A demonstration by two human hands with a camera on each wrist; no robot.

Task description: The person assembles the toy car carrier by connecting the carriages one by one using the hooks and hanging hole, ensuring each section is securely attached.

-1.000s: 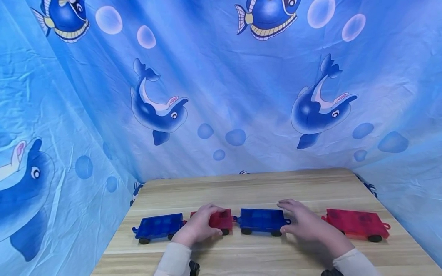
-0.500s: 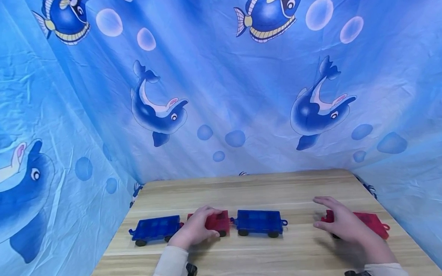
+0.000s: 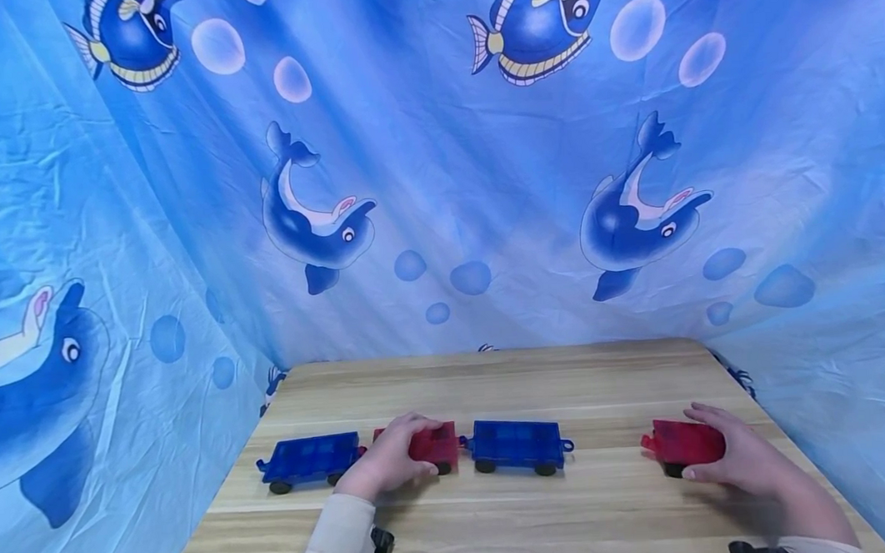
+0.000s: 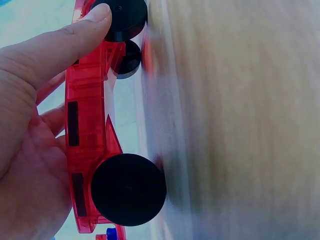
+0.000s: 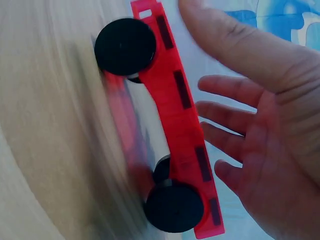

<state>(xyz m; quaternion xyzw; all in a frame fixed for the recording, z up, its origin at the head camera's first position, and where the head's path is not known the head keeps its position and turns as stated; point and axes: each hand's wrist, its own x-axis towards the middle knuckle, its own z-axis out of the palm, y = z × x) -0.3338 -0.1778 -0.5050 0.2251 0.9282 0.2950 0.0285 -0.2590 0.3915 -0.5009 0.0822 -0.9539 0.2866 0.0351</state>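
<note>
Three toy train wagons stand in a row: a left blue wagon (image 3: 313,459), a red wagon (image 3: 438,446) in the middle and a right blue wagon (image 3: 517,445). My left hand (image 3: 392,461) holds the middle red wagon by its sides. In the left wrist view the thumb presses by a black wheel (image 4: 120,20), with the fingers behind the body. Farther right, my right hand (image 3: 760,460) reaches round a second red wagon (image 3: 684,442), hiding its right end. The right wrist view shows the thumb lifted off this wagon (image 5: 182,125) and the fingers loosely spread on the far side.
The wagons stand on a light wooden table (image 3: 486,383). A blue curtain (image 3: 423,186) printed with dolphins and fish hangs at the back and both sides. A gap of table (image 3: 605,447) lies between the right blue wagon and the second red one.
My right hand has moved right, from the right blue wagon's end to the second red wagon. The left hand keeps its hold; the row shifted slightly left in view.
</note>
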